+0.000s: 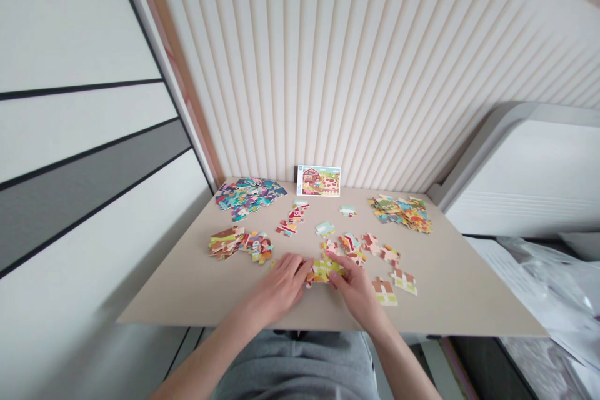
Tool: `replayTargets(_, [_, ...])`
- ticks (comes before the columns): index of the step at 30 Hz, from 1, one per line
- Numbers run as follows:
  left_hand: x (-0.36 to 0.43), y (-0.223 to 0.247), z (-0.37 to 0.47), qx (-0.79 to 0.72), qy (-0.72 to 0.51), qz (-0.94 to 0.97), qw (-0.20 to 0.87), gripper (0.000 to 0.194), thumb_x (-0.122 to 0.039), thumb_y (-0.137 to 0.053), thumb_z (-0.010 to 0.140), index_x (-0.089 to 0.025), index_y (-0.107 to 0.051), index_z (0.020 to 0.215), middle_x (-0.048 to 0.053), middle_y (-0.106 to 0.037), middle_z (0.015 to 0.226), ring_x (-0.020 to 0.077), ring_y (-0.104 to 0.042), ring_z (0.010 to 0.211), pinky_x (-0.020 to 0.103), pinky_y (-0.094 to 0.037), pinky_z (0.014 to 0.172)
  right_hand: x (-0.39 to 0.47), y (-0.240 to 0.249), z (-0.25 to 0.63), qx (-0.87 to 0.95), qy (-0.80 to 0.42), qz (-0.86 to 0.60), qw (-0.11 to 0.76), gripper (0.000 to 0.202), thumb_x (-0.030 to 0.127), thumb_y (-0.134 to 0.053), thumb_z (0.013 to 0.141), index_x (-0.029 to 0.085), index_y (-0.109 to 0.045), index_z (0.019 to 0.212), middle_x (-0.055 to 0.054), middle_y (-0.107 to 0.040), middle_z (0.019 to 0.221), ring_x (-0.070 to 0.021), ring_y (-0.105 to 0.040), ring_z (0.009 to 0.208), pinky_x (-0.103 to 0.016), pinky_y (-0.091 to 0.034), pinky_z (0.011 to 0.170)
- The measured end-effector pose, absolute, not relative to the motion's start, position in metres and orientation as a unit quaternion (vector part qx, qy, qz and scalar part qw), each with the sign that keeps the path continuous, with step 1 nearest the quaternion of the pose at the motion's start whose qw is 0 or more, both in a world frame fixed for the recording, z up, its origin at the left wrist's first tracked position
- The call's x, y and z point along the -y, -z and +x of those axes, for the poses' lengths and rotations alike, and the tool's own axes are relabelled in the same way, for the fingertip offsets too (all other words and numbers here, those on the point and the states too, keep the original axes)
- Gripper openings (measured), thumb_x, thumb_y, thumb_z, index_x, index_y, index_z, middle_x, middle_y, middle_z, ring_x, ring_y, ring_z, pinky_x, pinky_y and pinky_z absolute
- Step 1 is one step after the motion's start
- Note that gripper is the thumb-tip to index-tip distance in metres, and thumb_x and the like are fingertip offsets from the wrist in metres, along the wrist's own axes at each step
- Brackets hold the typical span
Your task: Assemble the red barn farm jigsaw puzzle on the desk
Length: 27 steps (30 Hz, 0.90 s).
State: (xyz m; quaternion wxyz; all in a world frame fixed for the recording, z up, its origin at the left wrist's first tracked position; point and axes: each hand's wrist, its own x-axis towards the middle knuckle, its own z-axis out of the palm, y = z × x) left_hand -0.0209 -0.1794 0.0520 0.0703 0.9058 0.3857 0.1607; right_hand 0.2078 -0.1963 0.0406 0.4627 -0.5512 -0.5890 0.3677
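At the near middle of the table, yellow-green jigsaw puzzle pieces lie between my hands. My left hand has its fingers bent together over the left end of these pieces, covering part of them. From the other side, my right hand grips the right end between thumb and index finger. Just beyond it lie pink and red puzzle pieces. Two brown, white and green pieces rest to the right of my right hand. Left of my left hand is a small group with a figure's face.
A farm picture card stands against the ribbed wall. Piles of blue-purple pieces and yellow-orange pieces lie at the back corners. Brown-green pieces are at left, red barn pieces mid-table. The table's front edge is near my body.
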Motion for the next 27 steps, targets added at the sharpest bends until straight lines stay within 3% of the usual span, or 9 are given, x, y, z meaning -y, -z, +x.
replayTargets(6, [0.183, -0.048, -0.022, -0.369, -0.137, 0.919, 0.012, 0.062, -0.008, -0.052, 0.086, -0.022, -0.043, 0.146, 0.011, -0.059, 0.121, 0.0308, -0.053, 0.125, 0.057, -0.03, 0.12, 0.197, -0.047, 0.22, 0.624, -0.365, -0.568, 0.393, 0.043, 0.035, -0.06, 0.088, 0.018, -0.072, 0.125, -0.003, -0.069, 0.075, -0.0175, -0.059, 0.062, -0.029, -0.049, 0.057])
replayTargets(9, [0.184, -0.049, -0.023, -0.377, -0.139, 0.916, 0.011, 0.058, -0.01, -0.052, 0.087, -0.022, -0.045, 0.144, 0.011, -0.059, 0.121, 0.0306, -0.053, 0.125, 0.057, -0.03, 0.119, 0.192, -0.046, 0.221, 0.641, -0.334, -0.584, 0.369, 0.041, 0.031, -0.055, 0.09, 0.018, -0.072, 0.126, -0.004, -0.071, 0.08, -0.0171, -0.06, 0.062, -0.029, -0.049, 0.059])
replayTargets(14, [0.181, -0.051, -0.023, -0.41, -0.147, 0.9, -0.007, 0.052, -0.012, -0.051, 0.09, -0.023, -0.049, 0.14, 0.01, -0.059, 0.116, 0.0303, -0.056, 0.117, 0.056, -0.035, 0.115, 0.18, -0.048, 0.223, 0.693, -0.195, -0.6, 0.349, 0.036, 0.021, -0.052, 0.094, 0.023, -0.072, 0.124, -0.009, -0.072, 0.11, -0.0226, -0.068, 0.094, -0.034, -0.053, 0.083])
replayTargets(17, [0.178, -0.047, -0.026, -0.432, -0.141, 0.891, -0.01, 0.047, -0.012, -0.052, 0.089, -0.023, -0.053, 0.134, 0.01, -0.059, 0.113, 0.0298, -0.057, 0.112, 0.052, -0.044, 0.106, 0.171, -0.055, 0.231, 0.699, -0.13, -0.626, 0.321, 0.037, 0.018, -0.048, 0.097, 0.022, -0.069, 0.126, -0.01, -0.07, 0.11, -0.0233, -0.066, 0.097, -0.034, -0.051, 0.085])
replayTargets(21, [0.176, -0.039, -0.035, -0.442, -0.154, 0.884, 0.003, 0.041, -0.016, -0.054, 0.093, -0.023, -0.054, 0.133, 0.011, -0.055, 0.127, 0.0294, -0.055, 0.12, 0.048, -0.047, 0.105, 0.163, -0.057, 0.243, 0.697, -0.006, -0.67, 0.255, 0.024, 0.024, -0.057, 0.096, 0.021, -0.073, 0.114, -0.014, -0.066, 0.116, -0.03, -0.061, 0.111, -0.041, -0.047, 0.094])
replayTargets(24, [0.177, -0.034, -0.044, -0.453, -0.173, 0.875, -0.006, 0.038, -0.027, -0.057, 0.097, -0.024, -0.054, 0.134, 0.013, -0.05, 0.138, 0.0319, -0.05, 0.13, 0.051, -0.043, 0.111, 0.163, -0.052, 0.245, 0.704, 0.038, -0.674, 0.221, 0.031, 0.031, -0.065, 0.094, 0.023, -0.07, 0.124, -0.016, -0.062, 0.131, -0.034, -0.054, 0.123, -0.049, -0.043, 0.102])
replayTargets(27, [0.177, -0.033, -0.051, -0.463, -0.174, 0.869, -0.008, 0.038, -0.034, -0.059, 0.098, -0.026, -0.054, 0.135, 0.012, -0.053, 0.133, 0.0319, -0.052, 0.127, 0.051, -0.043, 0.109, 0.166, -0.046, 0.24, 0.72, 0.029, -0.663, 0.202, 0.034, 0.032, -0.065, 0.096, 0.026, -0.067, 0.129, -0.015, -0.062, 0.133, -0.0338, -0.053, 0.126, -0.051, -0.04, 0.105])
